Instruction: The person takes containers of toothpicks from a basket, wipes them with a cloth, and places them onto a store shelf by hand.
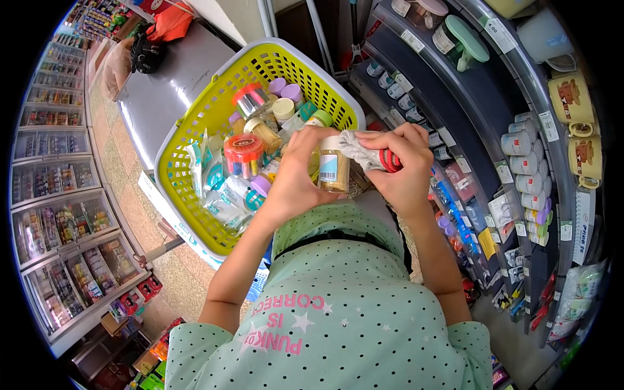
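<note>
Gripping jar [334, 170] between hands, left [294, 172], right [402, 168], cloth [361, 151] atop

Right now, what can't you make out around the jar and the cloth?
Head view only:
- Jar: print on its label too small; left hand covers one side.
- Cloth: partly bunched inside right hand.
- Basket bottom: buried under its items.
- Shelf price tags: too small to read.

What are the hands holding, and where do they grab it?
The left hand grips a small clear jar around its side. The right hand presses a grey cloth against the jar's top, bunched between its fingers.
</note>
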`<state>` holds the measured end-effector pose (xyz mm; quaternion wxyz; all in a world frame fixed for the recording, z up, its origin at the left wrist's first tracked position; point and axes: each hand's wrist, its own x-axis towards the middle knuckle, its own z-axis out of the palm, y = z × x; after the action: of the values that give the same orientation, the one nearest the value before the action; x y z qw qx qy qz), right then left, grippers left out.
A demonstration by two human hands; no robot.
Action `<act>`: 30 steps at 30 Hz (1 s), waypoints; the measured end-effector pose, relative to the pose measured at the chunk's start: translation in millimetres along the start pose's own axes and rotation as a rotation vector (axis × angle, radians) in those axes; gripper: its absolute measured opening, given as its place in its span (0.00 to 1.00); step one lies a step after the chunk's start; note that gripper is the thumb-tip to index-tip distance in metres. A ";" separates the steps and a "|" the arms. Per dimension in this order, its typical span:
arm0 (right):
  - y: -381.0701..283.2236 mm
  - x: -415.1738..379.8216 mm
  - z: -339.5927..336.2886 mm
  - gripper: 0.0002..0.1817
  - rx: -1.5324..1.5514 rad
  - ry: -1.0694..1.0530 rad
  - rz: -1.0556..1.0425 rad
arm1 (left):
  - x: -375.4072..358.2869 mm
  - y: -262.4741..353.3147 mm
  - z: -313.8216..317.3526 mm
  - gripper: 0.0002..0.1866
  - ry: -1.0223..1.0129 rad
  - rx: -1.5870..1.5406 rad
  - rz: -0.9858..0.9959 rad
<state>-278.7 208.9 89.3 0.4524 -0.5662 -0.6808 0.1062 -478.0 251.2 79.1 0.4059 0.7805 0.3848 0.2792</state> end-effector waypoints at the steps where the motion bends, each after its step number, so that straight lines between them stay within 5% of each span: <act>1: 0.9 -1.8 0.0 0.18 -0.002 0.003 0.018 | 0.2 -0.4 -0.8 0.46 -0.009 -0.005 -0.003; 16: 8.7 -17.4 1.0 0.17 -0.117 -0.037 0.124 | -3.2 3.3 -1.3 0.45 0.041 -0.051 -0.043; 22: -4.3 -16.4 -14.7 0.17 0.239 0.143 0.323 | 6.2 26.1 -7.3 0.45 0.101 0.137 0.032; 30: -4.7 -7.6 -9.7 0.19 0.094 0.056 0.118 | 11.7 14.6 7.4 0.47 0.054 0.130 0.077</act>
<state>-275.1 197.1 94.1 0.4903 -0.5864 -0.6274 0.1487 -460.5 252.3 89.2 0.3327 0.8116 0.3828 0.2900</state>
